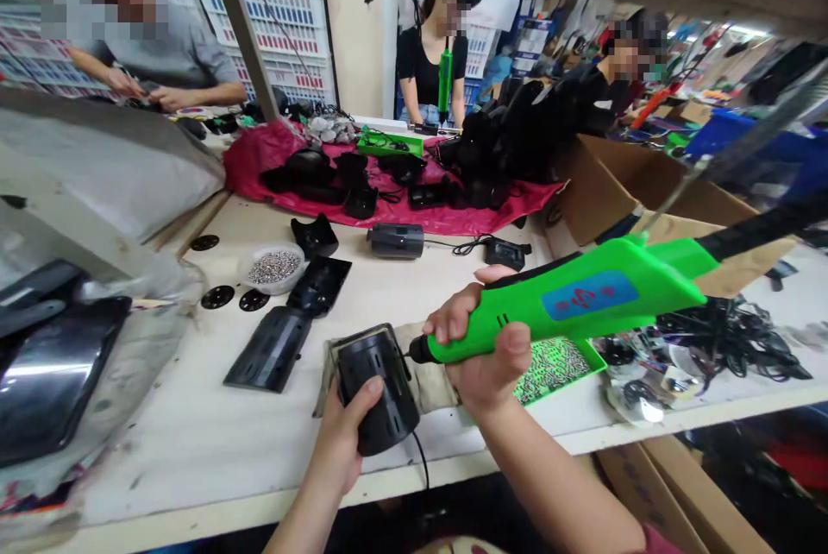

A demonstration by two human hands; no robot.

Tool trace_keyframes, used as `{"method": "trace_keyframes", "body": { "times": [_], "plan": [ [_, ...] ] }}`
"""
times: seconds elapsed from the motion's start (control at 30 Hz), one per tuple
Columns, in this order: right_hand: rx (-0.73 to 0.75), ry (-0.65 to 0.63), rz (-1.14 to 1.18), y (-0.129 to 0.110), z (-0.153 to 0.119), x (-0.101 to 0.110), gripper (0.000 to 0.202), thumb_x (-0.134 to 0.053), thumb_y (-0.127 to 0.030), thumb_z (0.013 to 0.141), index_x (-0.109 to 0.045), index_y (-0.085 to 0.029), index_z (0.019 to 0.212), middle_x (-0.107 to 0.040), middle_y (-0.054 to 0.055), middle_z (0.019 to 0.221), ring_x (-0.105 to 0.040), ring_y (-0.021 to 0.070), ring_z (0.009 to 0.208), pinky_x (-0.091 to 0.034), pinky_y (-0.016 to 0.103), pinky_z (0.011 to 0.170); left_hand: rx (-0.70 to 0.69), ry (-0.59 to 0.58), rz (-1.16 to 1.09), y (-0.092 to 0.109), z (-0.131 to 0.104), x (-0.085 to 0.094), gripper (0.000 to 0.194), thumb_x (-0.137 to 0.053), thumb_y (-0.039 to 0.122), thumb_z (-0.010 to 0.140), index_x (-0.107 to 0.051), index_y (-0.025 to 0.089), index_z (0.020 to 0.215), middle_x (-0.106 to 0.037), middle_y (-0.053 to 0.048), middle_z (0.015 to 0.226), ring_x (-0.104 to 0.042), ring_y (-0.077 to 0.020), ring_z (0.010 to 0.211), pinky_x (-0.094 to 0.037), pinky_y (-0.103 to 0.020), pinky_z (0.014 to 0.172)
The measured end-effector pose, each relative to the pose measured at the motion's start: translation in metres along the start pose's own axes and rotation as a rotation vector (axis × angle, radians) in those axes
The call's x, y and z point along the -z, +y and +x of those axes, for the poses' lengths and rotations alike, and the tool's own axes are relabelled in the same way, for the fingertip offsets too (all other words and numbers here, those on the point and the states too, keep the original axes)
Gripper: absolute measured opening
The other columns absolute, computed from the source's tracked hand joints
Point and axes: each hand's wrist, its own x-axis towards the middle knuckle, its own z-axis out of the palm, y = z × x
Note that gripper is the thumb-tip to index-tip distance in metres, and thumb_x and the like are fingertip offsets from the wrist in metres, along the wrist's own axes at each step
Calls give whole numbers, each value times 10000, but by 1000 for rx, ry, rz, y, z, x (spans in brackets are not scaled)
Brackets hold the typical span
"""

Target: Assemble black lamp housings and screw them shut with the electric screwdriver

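Note:
My left hand [342, 437] grips a black slotted plastic housing [375, 386] at the front edge of the white workbench [194, 442]; a thin black cord hangs from the housing over the edge. My right hand [482, 347] is wrapped around a bright green electric screwdriver [569, 299], held nearly level. Its dark tip touches the right side of the housing. A black cable runs from the screwdriver's rear up to the right. A grey cloth lies under the housing.
Flat black covers [272, 347] and a small bowl of screws [275, 267] lie to the left. A green tray of screws [556, 364] sits under my right hand. Black parts rest on a red cloth [401, 209]. A cardboard box [621, 183] stands at right. Three people work across the bench.

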Motion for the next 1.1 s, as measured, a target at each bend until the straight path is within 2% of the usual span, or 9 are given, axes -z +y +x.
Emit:
{"method": "trace_keyframes", "body": {
  "times": [0.17,0.33,0.5,0.6,0.7,0.83,0.97,1.1],
  "plan": [
    [21,25,-84,-2,3,-2,412,-644,-573,763,-542,-275,1029,-501,-92,564,-471,97,441,-512,255,492,10,-28,29,0,2,1,707,-857,398,500,-588,168,1112,-718,-53,915,-678,-262,865,-571,-379,743],
    [-17,-57,-75,9,-2,1,373,-667,-526,776,-557,-260,1013,-517,-86,572,-478,92,458,-506,246,515,-24,-58,115,-4,5,4,715,-844,444,526,-575,160,1124,-703,-72,976,-659,-261,908,-551,-372,776],
    [26,-163,-85,24,-9,7,336,-682,-499,777,-564,-283,1006,-523,-84,573,-506,105,472,-514,250,515,-76,-48,211,-9,10,7,708,-813,497,553,-576,166,1132,-685,-74,1003,-635,-262,938,-517,-381,828],
    [-12,-142,-88,26,-10,9,332,-688,-509,767,-570,-283,979,-516,-83,560,-494,106,454,-505,250,489,-61,-72,194,-9,10,8,703,-818,483,550,-569,168,1128,-689,-77,980,-640,-264,905,-521,-392,807],
    [-33,-74,-118,16,-9,8,363,-689,-511,755,-569,-279,1007,-529,-77,565,-498,115,449,-508,274,487,-31,-113,177,-8,8,8,682,-823,472,549,-570,165,1103,-698,-84,944,-649,-264,853,-526,-393,769],
    [42,-21,-180,-12,-10,-7,438,-671,-569,755,-576,-285,1075,-531,-66,558,-496,134,429,-512,318,475,-75,-112,196,-5,6,4,615,-817,445,559,-598,163,1060,-712,-98,939,-650,-285,908,-506,-384,796],
    [44,-134,-118,-23,-17,-25,407,-657,-597,771,-579,-312,1052,-541,-62,557,-502,144,422,-507,322,457,-128,-122,205,-2,4,0,568,-808,390,549,-617,152,1029,-711,-94,926,-646,-287,886,-482,-397,825],
    [18,-255,-134,-2,-22,-28,403,-648,-565,796,-549,-305,1088,-539,-64,584,-516,141,453,-546,336,501,-187,-93,230,1,2,-3,503,-795,341,539,-628,169,982,-703,-68,910,-636,-289,895,-462,-391,838]
  ]
}}
